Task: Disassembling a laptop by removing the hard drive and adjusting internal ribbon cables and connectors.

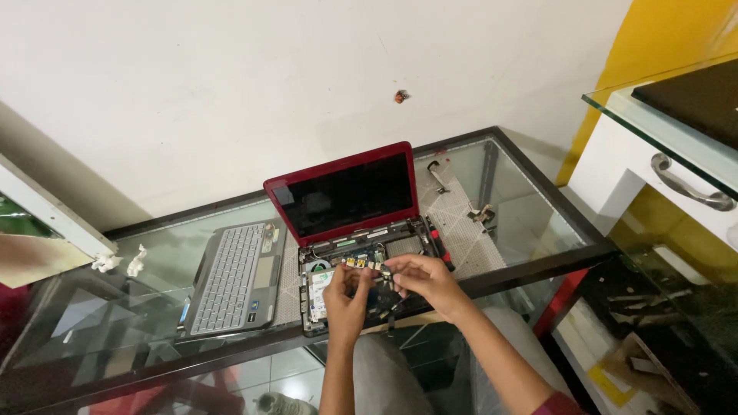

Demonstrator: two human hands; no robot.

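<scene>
Glass desk (530, 230) under white wall: red laptop (346, 192) opened up, keyboard panel (231, 280) already off beside it, board exposed; left hand (347, 296) and right hand (423, 280) pinching a small part above it.

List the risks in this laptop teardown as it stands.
1. The opened red laptop sits near the front edge of the glass table; a tug could slide it off.
2. Both the left hand and right hand work bare over the exposed circuit board; fingers may stress fine connectors.
</scene>
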